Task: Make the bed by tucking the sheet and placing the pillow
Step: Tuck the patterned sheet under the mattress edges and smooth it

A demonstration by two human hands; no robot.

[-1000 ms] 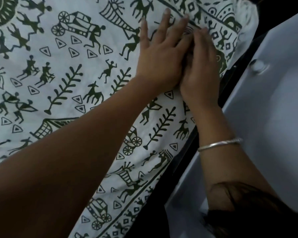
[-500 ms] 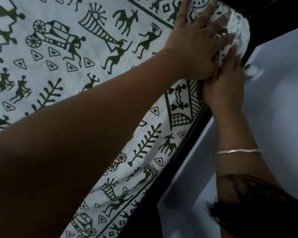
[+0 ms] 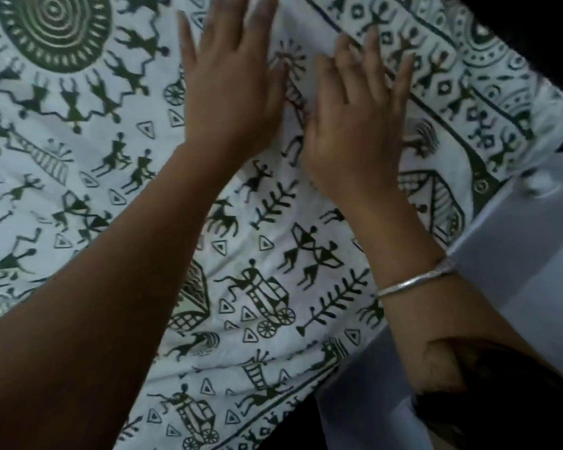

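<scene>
**Smoothing Could Pull the Corner Loose**

We see the sheet (image 3: pixel 273 254) spread over the bed and filling most of the view. Both hands lie on it near its rounded corner (image 3: pixel 550 102) at the upper right. The left hand (image 3: pixel 231 92) is open, fingers straight and palm down on the cloth. The right hand (image 3: pixel 355 125), with a bangle (image 3: pixel 413 282) at the wrist, is open too, its spread fingers slightly arched and pressing the print. Neither hand grips any fabric.

Our main worry is drag. If the palms push hard toward the middle of the bed, the cloth would likely travel with them. That could pull the border out along the dark strip (image 3: pixel 296 423) beside the pale panel (image 3: pixel 517 287). We cannot tell how deep any tuck sits there, because it is hidden.

Soft creases low in the view suggest slack in the sheet. If the hands press toward each other, that slack could bunch into a ridge between them. The bangle might also catch a fold as the wrist slides.

The panel stands just beside the bed's edge, so a hand reaching down to tuck has little room. A small blurred knob (image 3: pixel 533 186) on it could snag the cloth or knock a knuckle.

The pillow is not in view. We judge that setting it down over unsmoothed creases would only pin them in.
</scene>
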